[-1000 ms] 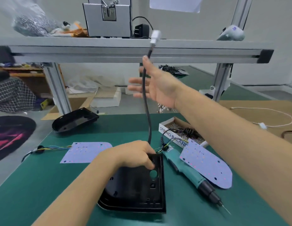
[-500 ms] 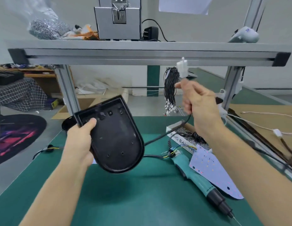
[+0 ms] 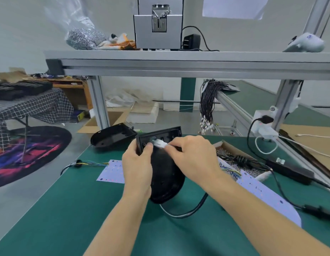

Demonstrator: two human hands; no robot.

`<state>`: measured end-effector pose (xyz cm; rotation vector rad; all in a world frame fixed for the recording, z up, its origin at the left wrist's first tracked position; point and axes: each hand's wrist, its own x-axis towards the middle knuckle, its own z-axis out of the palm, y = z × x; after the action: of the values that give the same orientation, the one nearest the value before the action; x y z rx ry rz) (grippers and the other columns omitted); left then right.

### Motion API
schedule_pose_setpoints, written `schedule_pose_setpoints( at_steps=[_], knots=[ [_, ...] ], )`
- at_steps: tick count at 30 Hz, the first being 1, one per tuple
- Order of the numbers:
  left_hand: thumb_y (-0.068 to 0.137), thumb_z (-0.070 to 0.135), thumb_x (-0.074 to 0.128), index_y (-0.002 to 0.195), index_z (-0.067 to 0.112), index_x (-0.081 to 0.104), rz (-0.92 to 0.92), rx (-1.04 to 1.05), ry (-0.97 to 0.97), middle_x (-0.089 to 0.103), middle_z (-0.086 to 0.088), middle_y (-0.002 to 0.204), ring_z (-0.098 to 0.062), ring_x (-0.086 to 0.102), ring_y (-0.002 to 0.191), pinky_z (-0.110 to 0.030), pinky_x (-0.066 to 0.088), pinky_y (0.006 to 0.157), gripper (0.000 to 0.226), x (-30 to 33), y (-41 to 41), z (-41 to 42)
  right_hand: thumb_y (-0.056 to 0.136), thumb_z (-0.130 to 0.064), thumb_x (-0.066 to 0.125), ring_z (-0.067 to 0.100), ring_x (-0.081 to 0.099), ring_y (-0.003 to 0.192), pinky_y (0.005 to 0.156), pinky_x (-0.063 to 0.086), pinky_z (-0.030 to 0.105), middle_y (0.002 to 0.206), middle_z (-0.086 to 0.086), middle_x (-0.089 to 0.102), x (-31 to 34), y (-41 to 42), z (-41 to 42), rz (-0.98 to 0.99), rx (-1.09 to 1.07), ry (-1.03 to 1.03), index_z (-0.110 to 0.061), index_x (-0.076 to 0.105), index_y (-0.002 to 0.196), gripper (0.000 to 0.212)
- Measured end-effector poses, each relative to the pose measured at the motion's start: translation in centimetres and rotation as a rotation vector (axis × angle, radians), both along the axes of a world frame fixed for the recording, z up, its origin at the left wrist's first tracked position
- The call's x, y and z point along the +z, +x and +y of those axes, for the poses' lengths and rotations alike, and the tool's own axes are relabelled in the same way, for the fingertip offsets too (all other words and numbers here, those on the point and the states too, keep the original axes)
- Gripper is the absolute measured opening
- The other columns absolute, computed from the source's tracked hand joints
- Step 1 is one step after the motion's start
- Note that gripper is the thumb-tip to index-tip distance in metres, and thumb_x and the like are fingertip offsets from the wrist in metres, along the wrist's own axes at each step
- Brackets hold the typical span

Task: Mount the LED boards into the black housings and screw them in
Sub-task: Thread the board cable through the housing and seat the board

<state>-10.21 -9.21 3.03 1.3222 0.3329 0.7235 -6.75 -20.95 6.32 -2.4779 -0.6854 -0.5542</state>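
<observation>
- Work mat [image 3: 72,215]: green bench surface that carries every part; both forearms reach over it from the near edge.
- Black housing [image 3: 166,180]: held clear of the mat at bench centre, tilted, its square end up and away and its rounded end down toward the person. It is a rigid moulded shell, judged light enough for one hand; its smooth walls may slip, so the rim near the square end is the safest hold.
- Second housing [image 3: 112,138]: lies open side up at the far left edge of the mat, untouched.
- LED board [image 3: 267,196]: flat, pale and thin, lying on the mat to the right of the hands, partly under the right forearm; a second LED board [image 3: 112,171] lies to the left with coloured leads attached. Both are judged thin and fragile, so hold them by the edges, not the faces.
- Left hand [image 3: 137,167]: wrist straight, fingers curled around the housing's left rim, thumb pressed on the inner face near the square end.
- Right hand [image 3: 192,157]: arched over the housing's upper end, thumb and forefinger pinching the white connector, remaining fingers loosely curled.
- Black cable [image 3: 193,209]: stiff but bendable, looping from under the housing across the mat.
- White connector [image 3: 160,144]: small plastic plug at the hole in the housing's square end, apparently being fed through; whether it has passed cannot be told.
</observation>
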Motion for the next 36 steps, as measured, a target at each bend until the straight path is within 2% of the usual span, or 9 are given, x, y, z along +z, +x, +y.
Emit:
schedule_pose_setpoints(
  at_steps=[7, 11, 14, 18, 21, 24, 29, 33, 36],
  knots=[
    [0.084, -0.010, 0.058, 0.107, 0.014, 0.067, -0.127, -0.145, 0.010, 0.071, -0.007, 0.100, -0.015, 0.065, 0.090, -0.031, 0.053, 0.086, 0.034, -0.7, -0.5, -2.2, 0.091, -0.039, 0.054, 0.030, 0.051, 0.066, 0.056, 0.039, 0.037, 0.056, 0.001, 0.051, -1.1, -0.5, 0.5, 0.058, 0.008, 0.284, -0.013, 0.048, 0.061, 0.040],
    [0.079, -0.015, 0.057, 0.104, 0.019, 0.069, -0.112, -0.153, 0.031, 0.071, -0.007, 0.104, -0.016, 0.065, 0.092, -0.028, 0.052, 0.084, 0.043, -1.0, -0.5, -3.0, 0.091, -0.037, 0.056, 0.031, 0.059, 0.077, 0.070, 0.050, 0.044, 0.078, 0.006, 0.067, -1.8, -0.2, 0.3, 0.305, 0.041, 0.419, -0.012, 0.062, 0.085, 0.026],
    [0.083, -0.006, 0.058, 0.078, 0.022, 0.070, -0.109, -0.028, -0.078, 0.070, 0.001, 0.080, -0.018, 0.060, 0.077, -0.038, 0.049, 0.079, 0.030, -0.4, -0.1, -2.2, 0.088, -0.034, 0.064, 0.018, 0.064, 0.070, 0.070, 0.053, 0.037, 0.093, 0.010, 0.068, -2.0, -0.8, -0.3, 0.628, 0.156, 0.537, -0.016, 0.047, 0.115, 0.037],
    [0.086, -0.003, 0.058, 0.074, 0.021, 0.062, -0.138, 0.217, -0.153, 0.062, 0.006, 0.071, -0.011, 0.052, 0.068, -0.031, 0.045, 0.074, 0.027, 0.7, 0.9, -0.7, 0.088, -0.017, 0.067, 0.008, 0.066, 0.067, 0.063, 0.055, 0.022, 0.086, 0.004, 0.072, -3.3, -3.3, -2.2, 0.940, 0.404, 0.674, -0.016, 0.055, 0.104, 0.021],
    [0.087, -0.002, 0.058, 0.094, 0.016, 0.067, -0.173, 0.211, 0.004, 0.068, 0.001, 0.090, -0.011, 0.060, 0.081, -0.026, 0.048, 0.083, 0.022, 0.5, 0.3, -1.0, 0.093, -0.004, 0.056, 0.007, 0.058, 0.052, 0.054, 0.051, 0.019, 0.063, -0.003, 0.065, -2.9, -4.3, -2.3, 0.835, 0.478, 0.866, -0.012, 0.062, 0.081, 0.016],
    [0.088, 0.002, 0.059, 0.107, 0.020, 0.067, -0.201, 0.174, 0.225, 0.066, -0.003, 0.106, -0.013, 0.063, 0.097, -0.024, 0.048, 0.088, 0.027, -0.1, -0.9, -3.1, 0.096, -0.008, 0.052, 0.008, 0.056, 0.056, 0.057, 0.051, 0.017, 0.067, 0.000, 0.063, -0.6, -3.5, -1.8, 0.706, 0.418, 0.990, -0.008, 0.064, 0.086, 0.015],
    [0.089, 0.004, 0.057, 0.108, 0.001, 0.063, -0.159, 0.341, -0.034, 0.065, -0.011, 0.099, -0.013, 0.056, 0.084, -0.039, 0.047, 0.092, 0.020, 1.9, 0.7, -2.2, 0.090, -0.033, 0.058, 0.007, 0.062, 0.084, 0.083, 0.050, 0.027, 0.091, -0.007, 0.069, -2.6, -5.3, -2.1, 0.775, 0.518, 0.790, -0.021, 0.063, 0.099, 0.016],
    [0.089, 0.008, 0.059, 0.110, 0.004, 0.064, -0.143, 0.340, 0.022, 0.064, -0.020, 0.109, -0.014, 0.054, 0.086, -0.043, 0.046, 0.094, 0.022, 1.8, 1.0, -1.8, 0.080, -0.035, 0.067, 0.025, 0.062, 0.100, 0.095, 0.049, 0.040, 0.107, 0.006, 0.068, -5.6, -7.4, -2.8, 0.792, 0.589, 0.725, -0.018, 0.060, 0.108, 0.034],
    [0.088, 0.008, 0.062, 0.108, 0.010, 0.067, -0.156, 0.293, 0.049, 0.064, -0.018, 0.110, -0.013, 0.059, 0.088, -0.032, 0.050, 0.091, 0.020, 1.2, 0.5, -2.7, 0.081, -0.030, 0.063, 0.018, 0.062, 0.075, 0.079, 0.054, 0.038, 0.081, 0.004, 0.069, -5.3, -7.4, -2.9, 0.624, 0.495, 0.741, -0.019, 0.063, 0.092, 0.015]
  ],
)
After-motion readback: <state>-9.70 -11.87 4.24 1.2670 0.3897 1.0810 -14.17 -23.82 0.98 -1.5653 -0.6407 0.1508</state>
